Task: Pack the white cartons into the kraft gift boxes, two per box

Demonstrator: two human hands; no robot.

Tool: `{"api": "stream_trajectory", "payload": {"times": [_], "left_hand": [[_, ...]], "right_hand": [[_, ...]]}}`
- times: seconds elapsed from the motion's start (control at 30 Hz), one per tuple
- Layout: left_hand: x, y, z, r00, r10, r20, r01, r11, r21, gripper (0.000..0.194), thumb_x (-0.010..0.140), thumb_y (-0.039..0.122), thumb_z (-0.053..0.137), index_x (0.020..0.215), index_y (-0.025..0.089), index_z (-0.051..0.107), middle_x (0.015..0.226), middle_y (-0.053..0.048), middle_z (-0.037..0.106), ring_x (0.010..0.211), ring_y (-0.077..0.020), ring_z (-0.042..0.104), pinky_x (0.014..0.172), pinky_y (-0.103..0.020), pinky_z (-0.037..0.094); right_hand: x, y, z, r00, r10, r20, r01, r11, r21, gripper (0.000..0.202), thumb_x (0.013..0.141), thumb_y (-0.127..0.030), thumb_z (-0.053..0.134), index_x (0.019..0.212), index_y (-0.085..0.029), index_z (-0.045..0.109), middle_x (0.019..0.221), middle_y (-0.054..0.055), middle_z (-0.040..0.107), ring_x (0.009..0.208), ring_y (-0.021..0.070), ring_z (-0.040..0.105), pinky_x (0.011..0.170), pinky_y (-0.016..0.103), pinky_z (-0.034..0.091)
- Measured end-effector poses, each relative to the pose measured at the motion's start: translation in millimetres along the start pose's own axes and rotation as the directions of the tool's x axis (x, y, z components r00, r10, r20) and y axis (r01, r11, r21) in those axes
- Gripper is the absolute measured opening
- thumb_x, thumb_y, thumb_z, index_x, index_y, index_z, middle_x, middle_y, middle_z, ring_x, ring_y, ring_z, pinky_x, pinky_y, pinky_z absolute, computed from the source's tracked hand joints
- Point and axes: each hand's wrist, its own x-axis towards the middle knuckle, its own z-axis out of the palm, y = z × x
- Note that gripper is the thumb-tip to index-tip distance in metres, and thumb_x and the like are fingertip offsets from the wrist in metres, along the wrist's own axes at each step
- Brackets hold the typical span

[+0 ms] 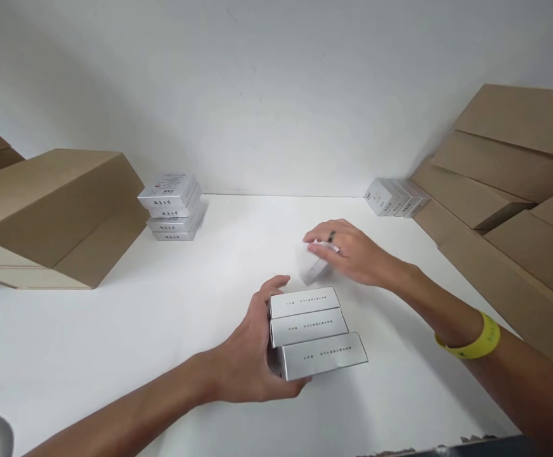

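Three small silver-white printed boxes point(309, 331) stand side by side on the white table, in the middle of the head view. My left hand point(250, 349) wraps round their left end, its thumb at the near box and its fingers at the far one. Just beyond them, my right hand point(345, 249) grips another small white box point(315, 268) by its upper edge. That box is tilted and blurred by motion. A dark ring sits on a right finger, and a yellow band point(476, 339) circles the right wrist.
At the back left stands a stack of several silver boxes point(172, 206). A row of similar boxes point(395, 197) stands at the back right. Brown cartons flank the table, one on the left point(67, 209) and several on the right point(509, 222). A white wall point(276, 95) closes the back.
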Motion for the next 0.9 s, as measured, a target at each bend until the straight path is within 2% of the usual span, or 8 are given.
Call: {"api": "stream_trajectory", "payload": {"times": [0.1,0.2,0.27,0.37,0.47,0.6,0.77,0.9], "left_hand": [[-1.6,1.4,-1.0,1.000,0.002,0.005,-0.002,1.000,0.025,0.104,0.069,0.034,0.088,0.145,0.032,0.016,0.161,-0.017,-0.002,0.150,-0.0444,0.023,0.109,-0.063,0.048],[-3.7,0.9,-2.1,1.000,-0.004,0.006,0.003,0.999,0.047,0.101,0.072,0.036,0.087,0.144,0.032,0.016,0.162,-0.017,-0.006,0.154,-0.0448,0.013,0.113,-0.065,0.043],[-4.2,-0.9,-2.5,1.000,-0.006,0.017,0.005,0.998,0.055,0.103,0.073,0.036,0.086,0.146,0.032,0.014,0.163,-0.018,-0.011,0.156,-0.0464,0.003,0.112,-0.067,0.044],[-2.3,-4.1,-1.9,0.996,0.089,0.000,-0.089,0.995,0.054,0.104,0.072,0.035,0.088,0.145,0.033,0.014,0.164,-0.018,-0.013,0.156,-0.0478,-0.009,0.111,-0.070,0.041],[1.3,-5.3,-0.6,0.975,0.210,-0.068,-0.210,0.978,0.001,0.099,0.068,0.031,0.089,0.138,0.034,0.019,0.159,-0.018,0.012,0.154,-0.0446,0.010,0.112,-0.068,0.040],[4.2,-4.1,0.0,0.967,0.234,-0.098,-0.236,0.972,-0.004,0.096,0.067,0.030,0.090,0.134,0.032,0.021,0.144,-0.015,0.031,0.139,-0.0381,0.036,0.108,-0.060,0.047],[4.4,-5.3,0.2,0.968,0.238,-0.080,-0.239,0.971,0.001,0.096,0.066,0.030,0.091,0.132,0.033,0.022,0.148,-0.015,0.026,0.140,-0.0393,0.034,0.106,-0.057,0.049],[3.7,-6.1,1.3,0.963,0.255,-0.091,-0.258,0.966,-0.025,0.098,0.065,0.029,0.091,0.134,0.034,0.022,0.149,-0.015,0.024,0.140,-0.0395,0.034,0.103,-0.055,0.051]], "right_hand": [[-7.7,40.4,-3.8,0.952,0.194,-0.238,-0.157,0.974,0.164,0.042,0.100,-0.059,0.043,0.088,-0.024,0.064,0.097,0.004,0.069,0.090,0.0211,0.059,0.083,0.038,0.044],[-16.5,63.4,4.5,0.882,0.343,-0.322,-0.227,0.910,0.346,0.052,0.098,-0.069,0.038,0.081,-0.024,0.056,0.081,0.002,0.060,0.073,0.0166,0.052,0.068,0.033,0.041],[-22.4,59.5,18.9,0.883,0.375,-0.282,-0.223,0.865,0.449,0.055,0.095,-0.075,0.040,0.083,-0.023,0.055,0.082,0.002,0.059,0.074,0.0161,0.052,0.069,0.032,0.042],[-31.0,30.8,44.7,0.937,0.330,-0.114,-0.204,0.781,0.590,0.059,0.097,-0.076,0.032,0.097,-0.024,0.058,0.097,0.005,0.066,0.089,0.0180,0.061,0.080,0.034,0.049],[-40.1,6.1,59.2,0.970,0.232,0.073,-0.216,0.684,0.697,0.064,0.099,-0.076,0.016,0.119,-0.027,0.052,0.127,0.009,0.065,0.115,0.0214,0.064,0.093,0.040,0.054],[-56.6,15.7,53.3,0.980,0.175,0.094,-0.186,0.639,0.746,0.071,0.090,-0.088,0.013,0.131,-0.033,0.032,0.153,0.012,0.043,0.136,0.0229,0.051,0.116,0.050,0.041],[-79.6,30.7,36.5,0.980,0.088,0.179,-0.190,0.687,0.701,0.072,0.087,-0.090,0.029,0.138,-0.039,0.030,0.159,0.007,0.035,0.150,0.0242,0.032,0.127,0.053,0.021],[-88.4,20.1,33.6,0.955,-0.007,0.296,-0.203,0.712,0.672,0.092,0.077,-0.090,0.056,0.149,-0.042,0.023,0.165,0.006,0.023,0.154,0.0301,0.025,0.125,0.055,0.027]]}}
